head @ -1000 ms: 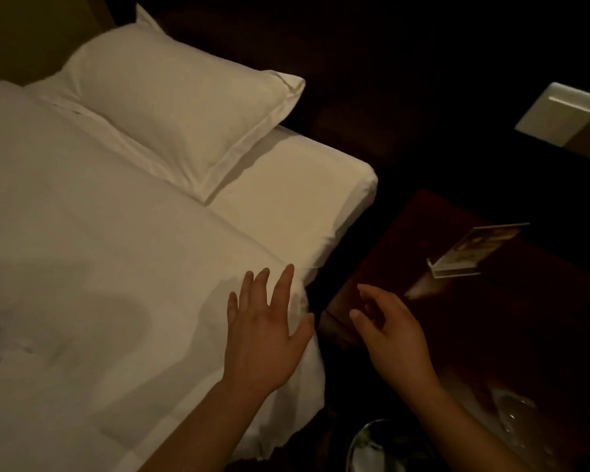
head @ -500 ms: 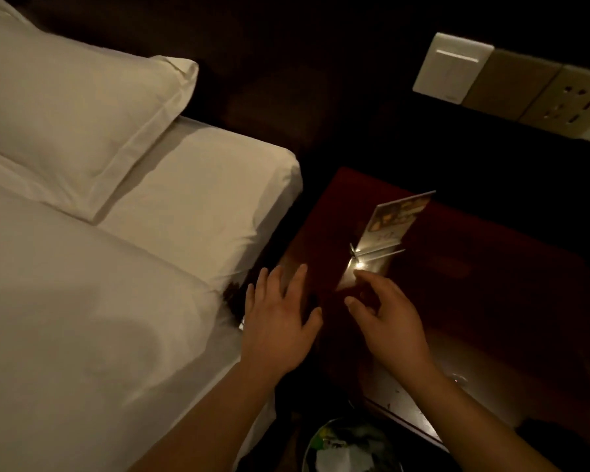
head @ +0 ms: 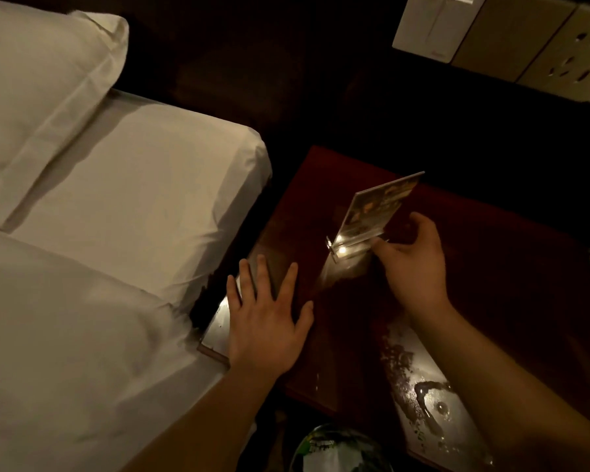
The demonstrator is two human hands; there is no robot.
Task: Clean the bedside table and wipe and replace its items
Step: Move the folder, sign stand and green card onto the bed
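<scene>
Dark red-brown wood worktop [head: 491, 284] sits just beside the bed [head: 116, 216] w/ white sheets. Clear plastic card stand [head: 375, 212] stands near the worktop's middle (picture card inside, too dim to read). Right grip [head: 413, 264] pinches the stand's base at its right end, thumb in front, fingers behind. Left grip [head: 266, 321] lies flat on the worktop's front-left corner, fingers spread & straight, holding nothing. Wet smears [head: 419, 386] glisten by the front edge.

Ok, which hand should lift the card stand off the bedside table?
Right. The right hand grips the card stand at its base. The left hand is spread flat over the corner of the bedside table by the bed, apart from the stand.
</scene>
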